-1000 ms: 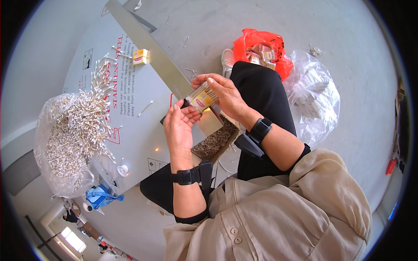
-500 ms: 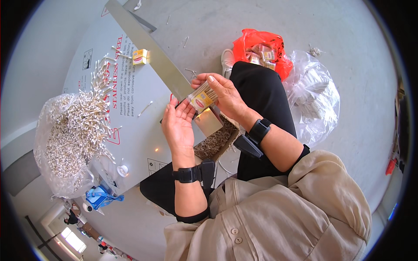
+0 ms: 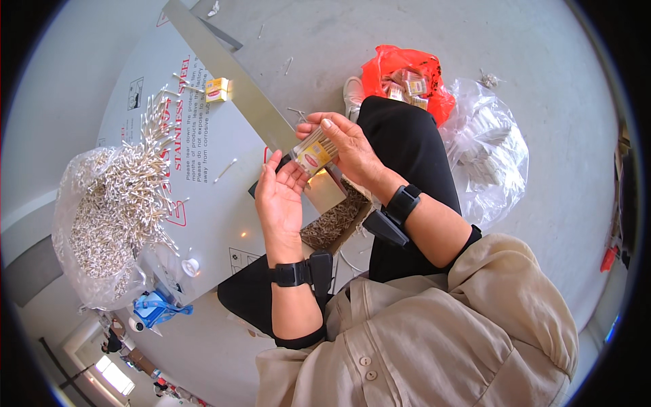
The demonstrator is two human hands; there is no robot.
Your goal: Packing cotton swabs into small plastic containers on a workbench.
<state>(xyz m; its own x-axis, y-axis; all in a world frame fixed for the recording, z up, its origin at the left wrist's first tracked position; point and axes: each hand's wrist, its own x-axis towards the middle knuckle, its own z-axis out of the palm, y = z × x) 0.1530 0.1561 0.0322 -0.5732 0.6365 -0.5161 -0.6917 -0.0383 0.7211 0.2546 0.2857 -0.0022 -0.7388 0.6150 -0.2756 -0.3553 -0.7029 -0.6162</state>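
In my right hand (image 3: 351,150) is a clear pack of cotton swabs (image 3: 316,154) with a yellow label, the thumb on top and the fingers around its far side. The pack is tilted over the table's edge. My left hand (image 3: 281,193) is palm up and open, its fingertips touching the pack's near left end and the thumb standing apart. Below the hands sits an open cardboard box (image 3: 337,220) holding many thin brown pieces, too small to make out. A small yellow label stack (image 3: 217,89) lies on the table, a few swabs beside it.
A large clear bag of loose cotton swabs (image 3: 112,220) spills over the film-covered table (image 3: 224,203) at left. Near it are a blue strapped item (image 3: 154,304) and a small white round lid (image 3: 190,266). On the floor stand a red bag of packs (image 3: 380,64) and a clear plastic bag (image 3: 488,156).
My left hand has shifted very slightly, its thumb a little further right. The pack stays in my right hand at almost the same place.
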